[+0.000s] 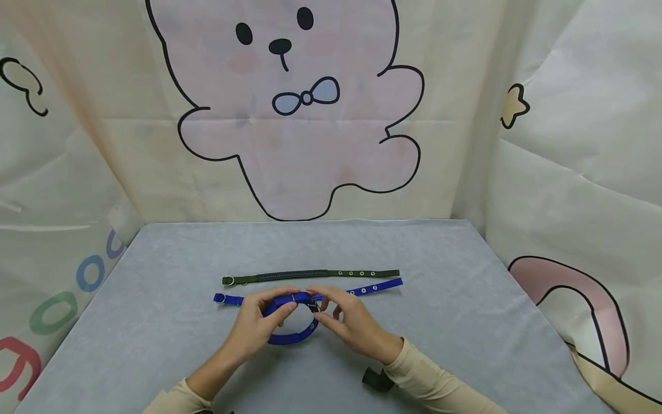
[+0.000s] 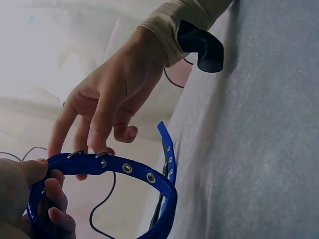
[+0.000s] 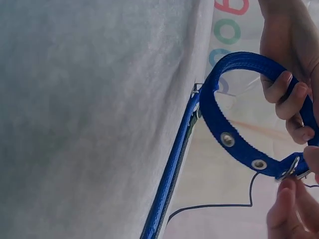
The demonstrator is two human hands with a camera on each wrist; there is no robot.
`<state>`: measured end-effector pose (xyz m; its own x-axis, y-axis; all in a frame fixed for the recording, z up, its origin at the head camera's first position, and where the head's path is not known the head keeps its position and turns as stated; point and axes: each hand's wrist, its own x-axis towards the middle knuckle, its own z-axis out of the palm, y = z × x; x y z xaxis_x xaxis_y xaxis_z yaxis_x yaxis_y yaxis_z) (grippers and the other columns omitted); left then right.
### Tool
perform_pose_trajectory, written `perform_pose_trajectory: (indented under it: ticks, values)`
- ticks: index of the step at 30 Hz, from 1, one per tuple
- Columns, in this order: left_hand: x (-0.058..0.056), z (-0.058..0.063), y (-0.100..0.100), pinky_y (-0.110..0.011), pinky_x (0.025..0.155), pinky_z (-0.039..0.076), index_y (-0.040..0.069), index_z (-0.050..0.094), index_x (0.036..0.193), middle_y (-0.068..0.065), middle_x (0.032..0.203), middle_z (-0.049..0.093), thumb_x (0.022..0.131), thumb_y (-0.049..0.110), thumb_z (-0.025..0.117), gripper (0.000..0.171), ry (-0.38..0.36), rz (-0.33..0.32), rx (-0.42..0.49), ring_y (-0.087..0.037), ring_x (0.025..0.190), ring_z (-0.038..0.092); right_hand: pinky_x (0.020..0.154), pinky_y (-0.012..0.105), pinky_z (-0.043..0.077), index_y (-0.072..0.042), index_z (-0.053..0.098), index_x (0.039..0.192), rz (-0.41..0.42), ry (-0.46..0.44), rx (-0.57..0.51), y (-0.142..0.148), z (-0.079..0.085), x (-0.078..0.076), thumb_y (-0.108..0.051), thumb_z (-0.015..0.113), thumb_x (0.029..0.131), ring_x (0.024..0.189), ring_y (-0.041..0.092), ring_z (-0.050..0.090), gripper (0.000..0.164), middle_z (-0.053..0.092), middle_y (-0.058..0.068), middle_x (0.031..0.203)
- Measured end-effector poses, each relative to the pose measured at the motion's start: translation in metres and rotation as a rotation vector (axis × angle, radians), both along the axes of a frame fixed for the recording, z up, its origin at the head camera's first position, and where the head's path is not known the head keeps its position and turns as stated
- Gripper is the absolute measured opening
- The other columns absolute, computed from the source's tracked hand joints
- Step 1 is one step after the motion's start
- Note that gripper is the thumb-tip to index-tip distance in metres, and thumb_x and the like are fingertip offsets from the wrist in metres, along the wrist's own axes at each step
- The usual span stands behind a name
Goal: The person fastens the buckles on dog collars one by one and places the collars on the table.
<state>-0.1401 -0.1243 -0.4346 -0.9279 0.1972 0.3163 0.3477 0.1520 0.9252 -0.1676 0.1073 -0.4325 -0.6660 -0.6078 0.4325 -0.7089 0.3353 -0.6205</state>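
Collar (image 1: 292, 338) bent into a loop, raised above the desk (image 1: 155, 322) between the hands. The left hand's (image 1: 254, 325) grip holds the loop's left side; the right hand's (image 1: 354, 321) grip is narrow, pinching at the buckle (image 3: 290, 169). Good technique, as judged here: left steadies the loop without twisting it; right uses fingertips alone, keeping the band flat and eyelets (image 3: 228, 139) aligned with the buckle. Far side: blue strap (image 1: 385, 285), green strap (image 1: 292, 275).

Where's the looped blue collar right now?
In the head view, the looped blue collar is just left of centre, between the left hand and right hand, nearer the camera than the straight blue collar.
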Motion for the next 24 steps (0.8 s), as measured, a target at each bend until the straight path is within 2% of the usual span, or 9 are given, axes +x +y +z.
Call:
perform_pose_trajectory:
  ticks: [4,7,13,15,18,21,24]
  values:
    - [-0.001,0.004,-0.004,-0.024,0.046,0.041,-0.001,0.069,0.122,0.008,0.075,0.062,0.099,0.009,0.064,0.026,0.001,0.024,0.03,-0.005,0.06,0.054,0.067,0.02,0.052,-0.012,0.052,0.147,-0.03,-0.021,0.051,0.0,0.0,-0.001,-0.008,0.069,0.096,0.089,0.011,0.06,0.054,0.068,0.006,0.129]
    - [-0.002,0.007,-0.007,-0.025,0.046,0.04,-0.002,0.068,0.123,0.007,0.071,0.058,0.1,0.01,0.064,0.027,-0.038,0.036,0.053,-0.006,0.059,0.053,0.068,0.019,0.052,-0.014,0.05,0.149,-0.031,-0.036,0.072,0.001,-0.001,-0.001,-0.008,0.067,0.097,0.09,0.01,0.059,0.055,0.068,0.005,0.129]
    - [-0.002,0.011,-0.008,-0.025,0.049,0.043,0.001,0.066,0.126,0.001,0.069,0.056,0.101,0.016,0.063,0.029,-0.134,0.05,0.068,-0.007,0.057,0.051,0.07,0.023,0.054,-0.015,0.045,0.152,-0.004,-0.075,0.025,0.001,-0.004,-0.005,-0.01,0.06,0.102,0.09,0.013,0.063,0.053,0.073,0.011,0.107]
    - [-0.003,0.011,-0.009,-0.025,0.048,0.042,0.002,0.065,0.129,-0.004,0.076,0.062,0.1,0.015,0.065,0.032,-0.145,0.045,0.053,-0.008,0.058,0.052,0.069,0.024,0.055,-0.014,0.043,0.153,0.01,-0.102,-0.005,0.002,-0.005,-0.007,-0.01,0.057,0.103,0.085,0.017,0.065,0.052,0.072,0.014,0.104]
    - [-0.004,0.011,-0.01,-0.024,0.049,0.044,0.005,0.059,0.137,-0.017,0.098,0.069,0.097,0.009,0.067,0.041,-0.143,0.009,0.019,-0.008,0.061,0.055,0.067,0.025,0.055,-0.011,0.042,0.153,0.031,-0.143,-0.046,0.003,-0.006,-0.01,-0.01,0.054,0.105,0.075,0.022,0.066,0.05,0.068,0.018,0.102]
    - [-0.006,0.012,-0.012,-0.026,0.056,0.051,0.008,0.05,0.146,-0.028,0.115,0.068,0.096,0.002,0.065,0.053,-0.121,-0.035,-0.025,-0.009,0.067,0.06,0.062,0.026,0.056,-0.011,0.042,0.153,0.05,-0.17,-0.068,0.004,-0.006,-0.012,-0.009,0.052,0.106,0.067,0.017,0.062,0.048,0.064,0.02,0.101]
    - [-0.008,0.013,-0.016,-0.028,0.063,0.055,0.016,0.042,0.153,-0.028,0.12,0.068,0.093,-0.002,0.064,0.066,-0.112,-0.066,-0.082,-0.009,0.076,0.066,0.061,0.031,0.058,-0.016,0.042,0.154,0.055,-0.205,-0.076,0.005,-0.005,-0.013,-0.009,0.051,0.106,0.065,0.007,0.059,0.049,0.063,0.021,0.101]
